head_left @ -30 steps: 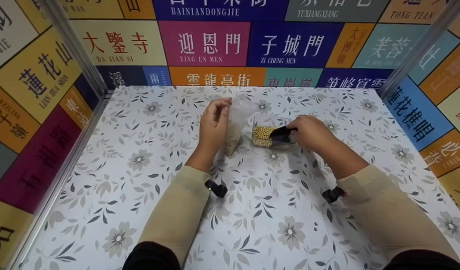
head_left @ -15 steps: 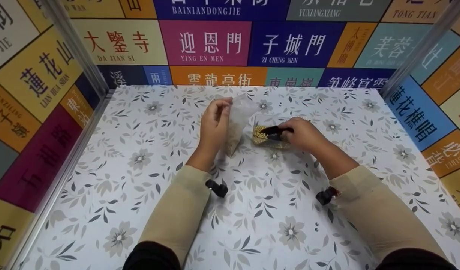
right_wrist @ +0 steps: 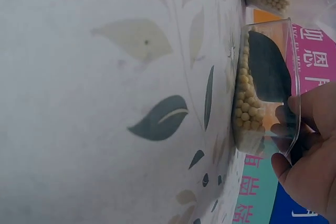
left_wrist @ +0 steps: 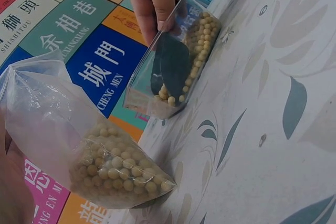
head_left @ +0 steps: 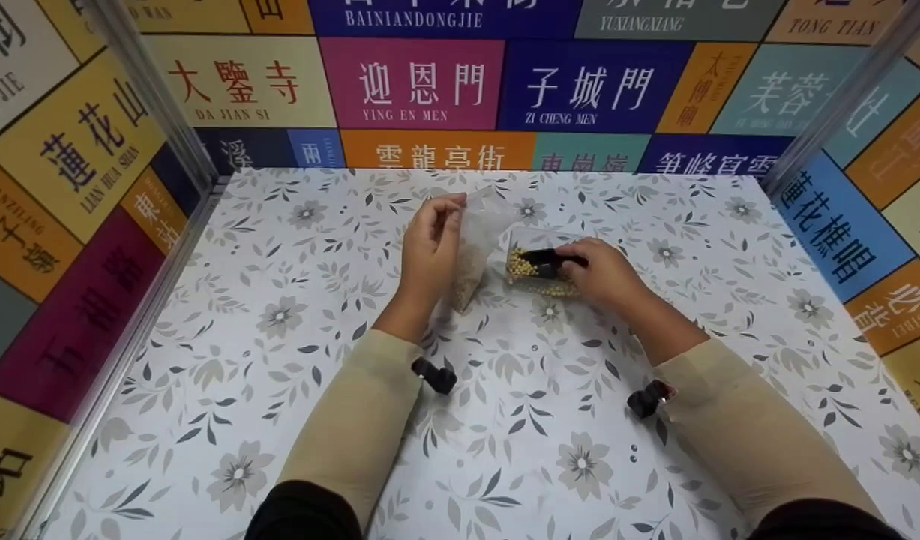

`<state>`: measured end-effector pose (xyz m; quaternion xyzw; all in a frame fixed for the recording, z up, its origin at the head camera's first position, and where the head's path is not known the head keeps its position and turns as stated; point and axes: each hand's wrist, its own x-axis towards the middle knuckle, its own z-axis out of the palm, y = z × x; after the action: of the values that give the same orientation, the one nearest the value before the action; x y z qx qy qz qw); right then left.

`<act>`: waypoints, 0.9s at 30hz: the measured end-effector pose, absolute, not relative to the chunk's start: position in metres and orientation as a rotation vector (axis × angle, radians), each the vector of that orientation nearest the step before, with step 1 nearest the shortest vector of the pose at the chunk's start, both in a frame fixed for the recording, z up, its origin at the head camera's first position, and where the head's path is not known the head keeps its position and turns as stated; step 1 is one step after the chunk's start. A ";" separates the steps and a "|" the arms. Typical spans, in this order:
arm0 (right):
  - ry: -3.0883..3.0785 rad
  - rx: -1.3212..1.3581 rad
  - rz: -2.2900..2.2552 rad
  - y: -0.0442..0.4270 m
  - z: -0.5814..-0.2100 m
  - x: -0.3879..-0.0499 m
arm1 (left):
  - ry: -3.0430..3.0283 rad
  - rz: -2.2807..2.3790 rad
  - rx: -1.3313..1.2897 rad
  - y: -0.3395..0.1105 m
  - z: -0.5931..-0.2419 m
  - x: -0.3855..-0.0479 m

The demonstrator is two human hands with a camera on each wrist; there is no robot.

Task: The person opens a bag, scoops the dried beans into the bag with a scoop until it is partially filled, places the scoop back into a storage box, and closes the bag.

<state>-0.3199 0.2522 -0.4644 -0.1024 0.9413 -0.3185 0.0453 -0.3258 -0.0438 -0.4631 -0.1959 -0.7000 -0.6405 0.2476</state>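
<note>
My left hand (head_left: 432, 251) holds a clear plastic bag (head_left: 480, 236) upright on the table. Round pale-yellow beans, like soybeans (left_wrist: 121, 166), fill the bag's lower corner. To its right stands a clear rectangular plastic box (head_left: 531, 283) with more of the same beans (right_wrist: 249, 103) in the bottom. My right hand (head_left: 608, 271) grips the handle of a black scoop (head_left: 542, 262) at the box's right side. The scoop's blade (left_wrist: 172, 64) is down inside the box, and some beans lie at its tip in the left wrist view. My left fingertips are partly hidden behind the bag.
A white table covering (head_left: 504, 420) with grey leaves and flowers lies under everything. Panels with coloured sign tiles (head_left: 415, 82) stand behind and on both sides. Small black devices (head_left: 435, 375) are strapped at both wrists.
My right hand has moved left with the scoop, pushing its blade through the beans toward the box's left end. My left hand and the bag have stayed in place.
</note>
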 end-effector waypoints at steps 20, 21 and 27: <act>2.836 -0.316 -1.192 0.262 -0.469 -0.311 | -1.917 -1.749 -0.493 -0.043 -0.464 -0.327; 2.841 -0.318 -1.200 0.263 -0.469 -0.311 | -1.917 -1.751 -0.490 -0.043 -0.464 -0.327; 2.849 -0.314 -1.283 0.272 -0.469 -0.308 | -1.910 -1.756 -0.498 -0.043 -0.464 -0.327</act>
<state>-0.3079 0.2715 -0.4689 -0.1000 0.9072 -0.4086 0.0006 -0.3272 -0.0433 -0.4642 -0.1828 -0.7006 -0.6440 0.2471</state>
